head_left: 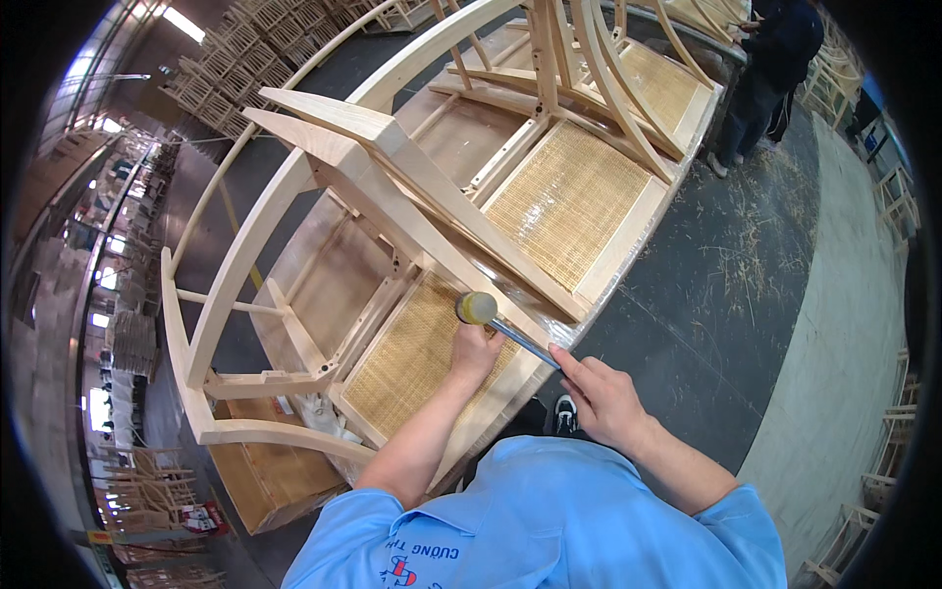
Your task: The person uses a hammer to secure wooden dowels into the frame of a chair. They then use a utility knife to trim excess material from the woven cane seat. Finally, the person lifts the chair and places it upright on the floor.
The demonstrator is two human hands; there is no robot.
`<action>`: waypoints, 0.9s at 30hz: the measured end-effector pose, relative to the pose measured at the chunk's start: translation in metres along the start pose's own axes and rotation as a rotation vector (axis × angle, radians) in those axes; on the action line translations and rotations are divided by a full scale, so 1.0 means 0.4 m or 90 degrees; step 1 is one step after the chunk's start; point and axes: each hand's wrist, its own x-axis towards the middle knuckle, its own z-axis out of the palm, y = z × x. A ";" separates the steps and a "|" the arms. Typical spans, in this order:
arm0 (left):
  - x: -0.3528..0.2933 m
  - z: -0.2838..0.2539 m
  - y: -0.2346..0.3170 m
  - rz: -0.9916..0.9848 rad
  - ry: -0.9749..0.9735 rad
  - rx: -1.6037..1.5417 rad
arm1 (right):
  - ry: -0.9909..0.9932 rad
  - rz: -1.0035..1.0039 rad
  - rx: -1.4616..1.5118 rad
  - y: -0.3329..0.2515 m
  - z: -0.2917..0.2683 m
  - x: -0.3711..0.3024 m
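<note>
A mallet [478, 308] with a dull yellow, rounded head is held over the near woven panel [402, 368], beside a pale wooden rail [424, 233]. Its slim, bluish handle [527, 345] is slanted down toward the right hand [603, 398], by which the far end is grasped; that grip is closed around the shaft, with the index finger laid forward. The left hand [475, 355] is placed just below the head, fingers curled; whether anything is pinched there cannot be told, since the fingertips are hidden.

The mallet is judged to be head-heavy, with a stiff shaft that looks smooth and might be slippery if held loosely. It is best taken near the handle's end, where the head's weight can be swung, and clear of the left fingers. The rail is judged rigid but easily dented, so it is best held along its thick edge; the panel, thin and more fragile, should not be pressed.
</note>
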 end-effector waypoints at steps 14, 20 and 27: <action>-0.012 0.035 0.069 0.039 0.015 -0.050 | 0.009 0.039 -0.036 0.097 0.008 -0.082; -0.049 0.031 0.050 0.016 0.021 -0.003 | 0.040 0.015 0.039 0.043 -0.008 -0.084; -0.056 0.053 0.127 0.013 0.017 0.003 | 0.008 0.056 0.015 0.056 -0.031 -0.114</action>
